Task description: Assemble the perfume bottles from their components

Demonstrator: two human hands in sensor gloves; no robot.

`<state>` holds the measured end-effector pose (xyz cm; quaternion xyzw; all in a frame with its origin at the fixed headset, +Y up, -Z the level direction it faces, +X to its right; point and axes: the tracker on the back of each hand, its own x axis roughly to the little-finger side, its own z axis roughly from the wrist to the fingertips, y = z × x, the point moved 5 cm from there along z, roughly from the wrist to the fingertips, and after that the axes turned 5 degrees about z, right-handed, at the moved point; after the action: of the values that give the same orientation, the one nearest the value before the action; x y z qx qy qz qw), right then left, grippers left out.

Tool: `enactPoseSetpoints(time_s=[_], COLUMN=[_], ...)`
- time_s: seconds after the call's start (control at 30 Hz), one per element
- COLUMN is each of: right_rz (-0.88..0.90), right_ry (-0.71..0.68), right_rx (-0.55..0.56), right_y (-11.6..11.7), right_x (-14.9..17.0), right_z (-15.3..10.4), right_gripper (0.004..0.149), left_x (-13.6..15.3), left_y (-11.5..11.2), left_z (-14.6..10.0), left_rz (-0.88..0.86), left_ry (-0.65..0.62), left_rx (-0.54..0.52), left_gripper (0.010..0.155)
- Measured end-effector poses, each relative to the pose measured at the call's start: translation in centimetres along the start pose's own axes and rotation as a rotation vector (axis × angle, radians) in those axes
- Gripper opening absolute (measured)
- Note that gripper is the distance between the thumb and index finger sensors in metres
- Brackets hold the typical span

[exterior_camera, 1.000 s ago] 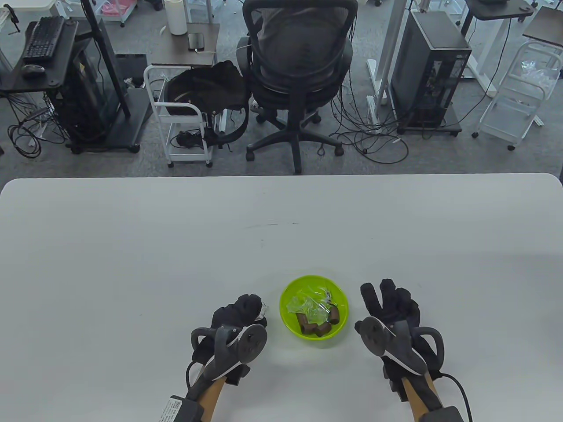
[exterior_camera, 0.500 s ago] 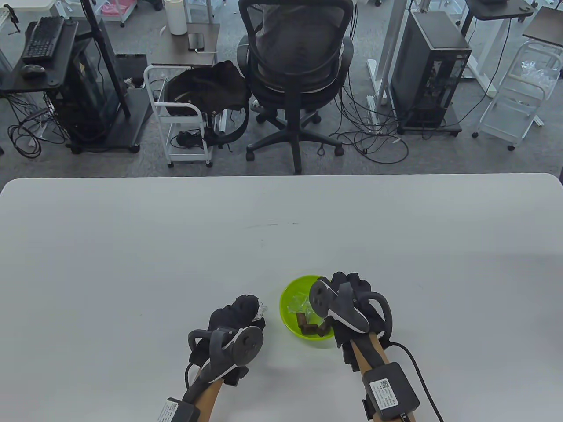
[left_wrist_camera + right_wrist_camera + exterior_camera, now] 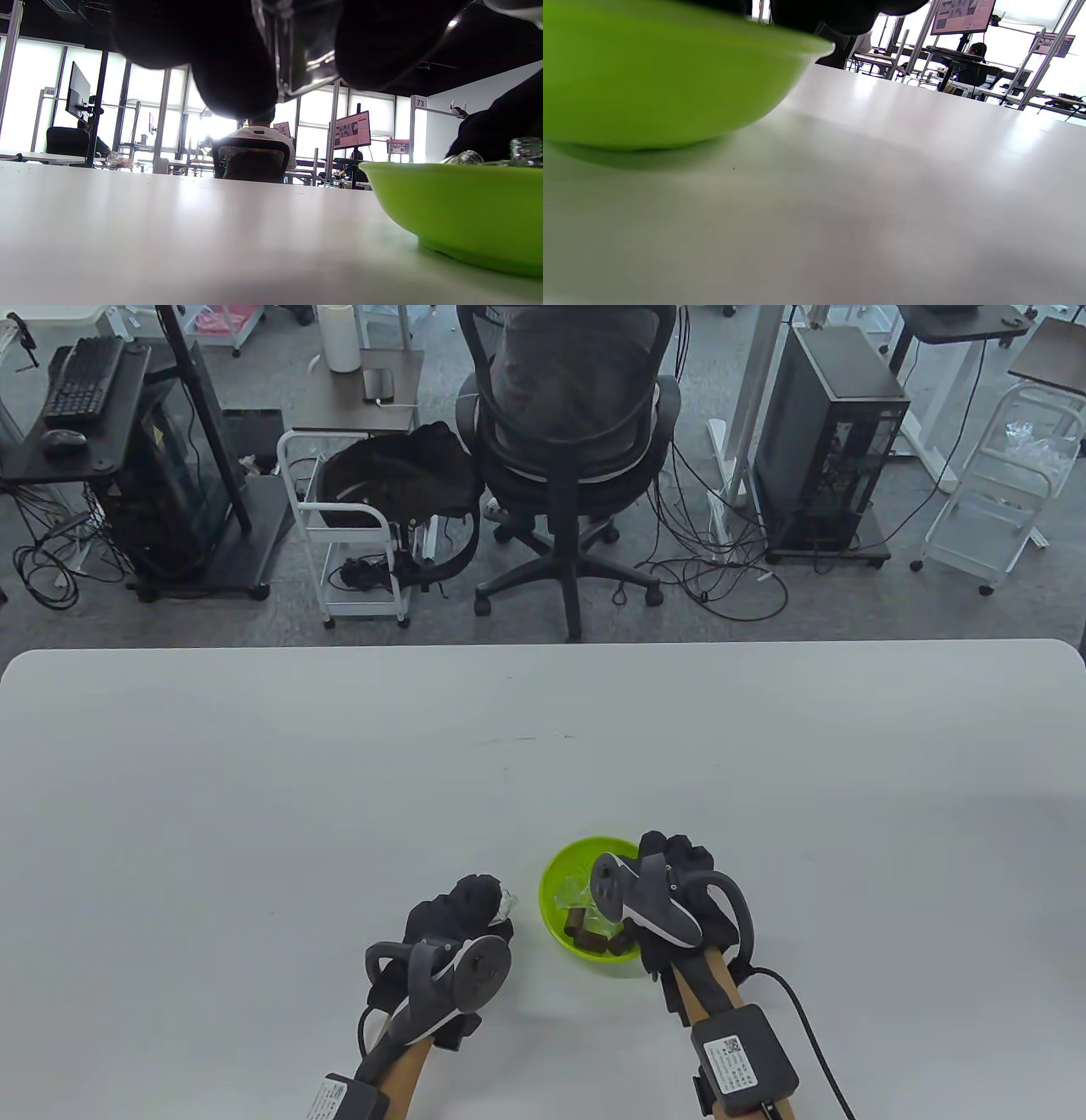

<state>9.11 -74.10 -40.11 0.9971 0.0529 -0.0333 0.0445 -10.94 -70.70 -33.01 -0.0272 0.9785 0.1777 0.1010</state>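
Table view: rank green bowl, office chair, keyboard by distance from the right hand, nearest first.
From the right hand:
1. green bowl, directly under the hand, whose fingers reach into it.
2. office chair, beyond the table's far edge, near centre.
3. keyboard, on the dark stand at the far left corner.

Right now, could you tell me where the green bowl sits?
In the table view, the green bowl sits near the table's front edge, between the left hand and the right hand, which reaches over it.

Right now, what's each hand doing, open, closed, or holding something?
Left hand: holding a clear glass bottle.
Right hand: over the green bowl, fingers hidden; cannot tell.
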Motion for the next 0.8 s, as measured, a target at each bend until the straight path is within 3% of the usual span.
enactPoseSetpoints(time_s=[0.2, 0.37, 0.43, 0.63, 0.8], right_rz=[0.050, 0.063, 0.064, -0.086, -0.107], right_ry=[-0.014, -0.047, -0.070, -0.100, -0.110], right_rx=[0.015, 0.008, -0.004, 0.002, 0.005], right_y=[0.1, -0.1, -0.5, -1.0, -0.4], right_x=[0.0, 0.2, 0.1, -0.3, -1.0], right_z=[-0.1, -0.5, -0.8, -1.5, -1.5], right_gripper=[0.040, 0.042, 0.050, 0.052, 0.048], left_x=[-0.1, -0.2, -0.2, -0.3, -0.5], left_y=[0.0, -0.1, 0.0, -0.1, -0.1], left_z=[0.0, 0.0, 0.0, 0.0, 0.0], left_rz=[-0.002, -0.004, -0.001, 0.001, 0.010], left_ry=[-0.002, -0.002, -0.002, -0.001, -0.008], left_rx=[-0.002, -0.003, -0.002, -0.002, 0.001], left_gripper=[0.056, 0.056, 0.056, 0.056, 0.056])
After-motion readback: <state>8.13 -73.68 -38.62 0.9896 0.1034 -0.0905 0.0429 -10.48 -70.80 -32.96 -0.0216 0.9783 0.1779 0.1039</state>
